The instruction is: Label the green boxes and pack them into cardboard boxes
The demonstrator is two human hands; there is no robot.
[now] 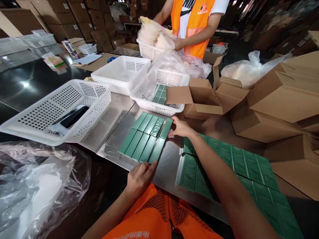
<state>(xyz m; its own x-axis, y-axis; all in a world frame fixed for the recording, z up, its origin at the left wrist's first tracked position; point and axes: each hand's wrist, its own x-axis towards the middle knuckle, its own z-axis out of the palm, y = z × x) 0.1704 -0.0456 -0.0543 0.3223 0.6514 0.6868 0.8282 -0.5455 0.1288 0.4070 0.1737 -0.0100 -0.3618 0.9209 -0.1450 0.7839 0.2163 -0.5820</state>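
Fingers (153,166) of the left hand (138,179) are loosely curled, their tips set against the near right corner of a block of green boxes (141,144); at the far right corner, the fingers of the right hand (183,127) are slightly parted about an end box (166,128), though whether anything is firmly gripped by either hand cannot be told. On the far left, clear plastic (72,172) is heaped beside a white basket (53,96) in which a dark object (74,116) is held, and a strip of bare metal desk (117,109) is left between basket and block. Two rows have been laid together, so the grouping is judged nearly done; only a thin gap beside the end box (its shiny neighbour seems film-wrapped) appears to be left unclosed. Little room is given by the near desk edge, while the far side is crowded by a perforated basket (156,108) holding more boxes (159,94). Farther right, a narrow bare strip is bordered by a larger green group (251,166), crossed over by the right forearm (216,166); whether it has been dealt with cannot be judged. Beyond it, space is bounded by brown cartons (274,99).
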